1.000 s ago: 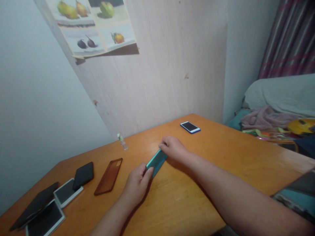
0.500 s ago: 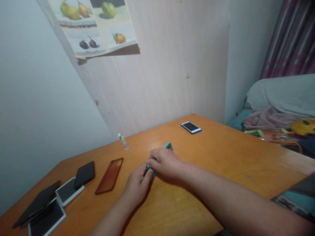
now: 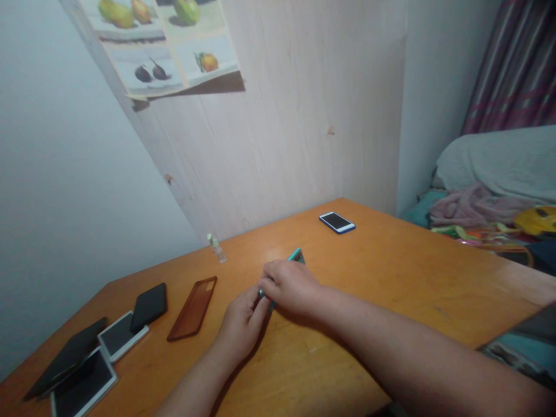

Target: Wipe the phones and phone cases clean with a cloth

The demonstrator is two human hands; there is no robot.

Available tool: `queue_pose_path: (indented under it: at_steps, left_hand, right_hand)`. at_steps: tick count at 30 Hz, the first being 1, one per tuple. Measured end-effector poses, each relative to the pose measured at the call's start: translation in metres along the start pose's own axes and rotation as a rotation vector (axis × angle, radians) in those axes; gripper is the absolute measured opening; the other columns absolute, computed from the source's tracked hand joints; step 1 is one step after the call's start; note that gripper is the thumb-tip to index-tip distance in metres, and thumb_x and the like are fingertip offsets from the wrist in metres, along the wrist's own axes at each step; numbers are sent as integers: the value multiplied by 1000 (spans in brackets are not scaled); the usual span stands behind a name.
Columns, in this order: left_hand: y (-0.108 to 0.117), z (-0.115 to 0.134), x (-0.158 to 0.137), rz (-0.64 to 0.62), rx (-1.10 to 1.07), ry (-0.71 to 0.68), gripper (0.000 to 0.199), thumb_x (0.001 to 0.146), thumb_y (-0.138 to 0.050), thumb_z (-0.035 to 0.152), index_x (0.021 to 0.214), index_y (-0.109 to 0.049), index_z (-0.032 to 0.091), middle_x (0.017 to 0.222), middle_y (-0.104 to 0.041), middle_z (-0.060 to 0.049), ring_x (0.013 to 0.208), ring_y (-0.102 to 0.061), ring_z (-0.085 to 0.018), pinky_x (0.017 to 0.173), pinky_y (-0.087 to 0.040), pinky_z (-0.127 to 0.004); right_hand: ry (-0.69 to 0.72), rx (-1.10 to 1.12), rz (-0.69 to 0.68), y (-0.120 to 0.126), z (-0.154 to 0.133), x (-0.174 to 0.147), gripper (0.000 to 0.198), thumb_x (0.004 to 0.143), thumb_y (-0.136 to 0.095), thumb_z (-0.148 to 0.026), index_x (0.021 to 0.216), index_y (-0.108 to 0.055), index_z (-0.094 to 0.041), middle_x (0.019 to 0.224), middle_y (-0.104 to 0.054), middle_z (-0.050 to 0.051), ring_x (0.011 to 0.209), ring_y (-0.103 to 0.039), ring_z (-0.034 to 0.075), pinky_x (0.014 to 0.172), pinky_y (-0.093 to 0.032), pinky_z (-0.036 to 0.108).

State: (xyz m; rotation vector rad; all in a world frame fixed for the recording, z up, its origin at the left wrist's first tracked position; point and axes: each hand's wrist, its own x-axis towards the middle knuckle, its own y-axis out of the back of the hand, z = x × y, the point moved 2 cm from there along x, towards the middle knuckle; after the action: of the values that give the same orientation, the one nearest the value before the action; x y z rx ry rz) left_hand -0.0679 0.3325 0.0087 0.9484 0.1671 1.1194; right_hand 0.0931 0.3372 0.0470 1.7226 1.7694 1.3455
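Gripping teal phone case (image 3: 297,255), both hands (image 3: 290,286).

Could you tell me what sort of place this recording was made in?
Probably a room in a home, perhaps a bedroom: a bed with rumpled bedding beside a striped curtain, a fruit poster on the wall, and a wooden table with phones and cases.

My left hand (image 3: 243,322) and right hand (image 3: 290,285) meet fingertip to fingertip, both palms down. My fingers are curled closed in a pinch; both forearms extend forward, converging.
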Motion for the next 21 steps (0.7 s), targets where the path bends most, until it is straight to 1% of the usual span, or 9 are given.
queue_pose_path:
  at_steps: [3, 5, 8, 10, 13, 15, 17, 19, 21]
  left_hand:
    - [0, -3, -1, 18, 111, 45, 33, 97, -47, 44, 73, -48, 21, 66, -52, 3, 63, -48, -15, 59, -32, -25]
    - [-1, -5, -1, 14, 132, 45, 34, 97, -47, 45, 72, -46, 21, 66, -52, 3, 62, -47, -15, 58, -30, -25]
    - [0, -6, -1, 17, 130, 36, 35, 97, -46, 45, 72, -46, 21, 66, -52, 3, 62, -48, -15, 58, -30, -25]
    - [0, -6, -1, 20, 119, 46, 35, 97, -46, 46, 72, -46, 21, 65, -52, 3, 61, -48, -15, 58, -30, -25]
    - [0, -5, -1, 25, 95, 62, 34, 97, -48, 45, 73, -48, 21, 65, -52, 3, 61, -48, -15, 57, -31, -25]
    - [0, -4, -1, 14, 51, 32, 29, 97, -47, 42, 79, -53, 20, 72, -59, 1, 68, -53, -16, 61, -35, -25]
    - [0, -3, -1, -5, 8, -7, 24, 98, -46, 39, 88, -57, 20, 82, -63, -1, 76, -58, -18, 67, -39, -26]
    - [0, -3, -1, -3, 28, -3, 25, 98, -47, 39, 85, -56, 20, 78, -62, -1, 73, -57, -17, 65, -38, -25]
    - [1, -5, -1, 11, 92, 29, 31, 97, -47, 42, 75, -50, 21, 68, -55, 2, 64, -51, -16, 59, -34, -25]
  right_hand:
    - [-196, -54, 36, 13, 24, 11, 21, 91, -52, -30, 91, -72, -23, 90, -74, 5, 79, -62, 18, 62, -33, 27]
    - [-326, -92, 68, 23, 45, 20, 21, 90, -52, -30, 90, -72, -23, 90, -74, 6, 80, -63, 20, 60, -33, 27]
    - [-391, -127, 103, 30, 61, 27, 22, 90, -52, -31, 90, -72, -22, 91, -74, 8, 82, -64, 21, 59, -32, 28]
    - [-349, -123, 100, 26, 55, 25, 22, 91, -52, -32, 90, -71, -22, 91, -74, 7, 81, -64, 20, 60, -32, 28]
    - [-174, -68, 61, 13, 29, 13, 22, 92, -53, -33, 88, -71, -22, 89, -74, 4, 78, -62, 17, 61, -32, 27]
    - [-25, -30, 32, 3, 10, 5, 22, 92, -53, -34, 87, -70, -23, 89, -73, 3, 77, -61, 16, 62, -33, 26]
    - [56, -22, 9, -1, 0, 0, 22, 92, -53, -35, 87, -70, -22, 89, -73, 3, 79, -61, 16, 63, -33, 26]
    - [20, -38, -2, 0, 3, 2, 23, 92, -53, -36, 87, -70, -22, 88, -73, 3, 78, -62, 17, 62, -33, 26]
    - [-115, -64, 15, 8, 19, 9, 24, 92, -52, -36, 88, -71, -23, 86, -73, 4, 76, -62, 17, 61, -33, 27]
